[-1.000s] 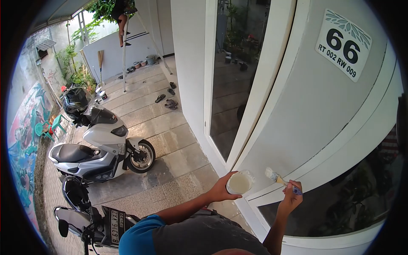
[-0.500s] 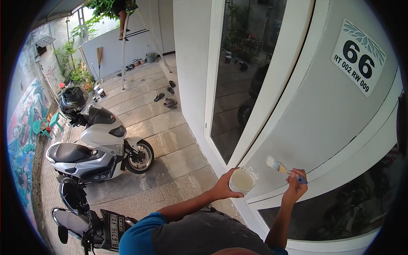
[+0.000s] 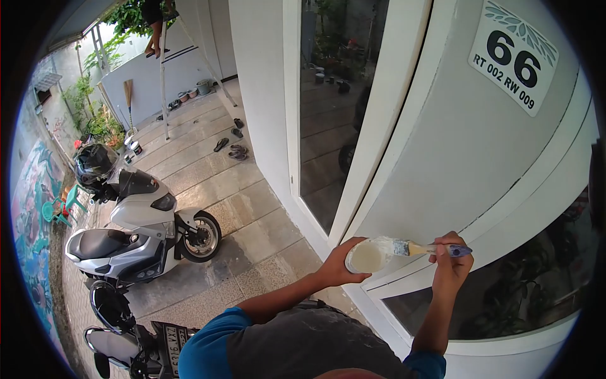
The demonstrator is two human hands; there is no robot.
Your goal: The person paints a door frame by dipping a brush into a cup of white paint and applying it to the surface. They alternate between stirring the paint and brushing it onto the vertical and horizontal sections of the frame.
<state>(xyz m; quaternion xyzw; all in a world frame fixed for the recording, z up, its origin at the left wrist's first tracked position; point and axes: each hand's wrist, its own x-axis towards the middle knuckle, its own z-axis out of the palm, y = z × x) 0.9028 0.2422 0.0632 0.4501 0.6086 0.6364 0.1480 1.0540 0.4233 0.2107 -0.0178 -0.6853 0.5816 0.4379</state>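
A small tub of whitish paint [image 3: 366, 258] is gripped round its side by my left hand [image 3: 339, 264], its open top facing me. Paint is smeared along its rim. In my right hand [image 3: 449, 259] is a paintbrush [image 3: 418, 248], held by its purple-tipped handle and lying almost level. Its paint-coated bristles are at the tub's right rim. Behind both hands stands the light grey wall [image 3: 435, 183] with a white window frame [image 3: 492, 249] below.
A house number plate [image 3: 514, 57] hangs at the upper right, beside a tall glass panel [image 3: 341, 107]. A white scooter [image 3: 136, 230] and another motorbike [image 3: 120, 341] stand left. Farther back are sandals [image 3: 230, 148] and a ladder [image 3: 165, 82] with a person on it.
The brush has come from beside the wall to the tub's rim, turning more level. The view has shifted, so the background sits farther left and higher.
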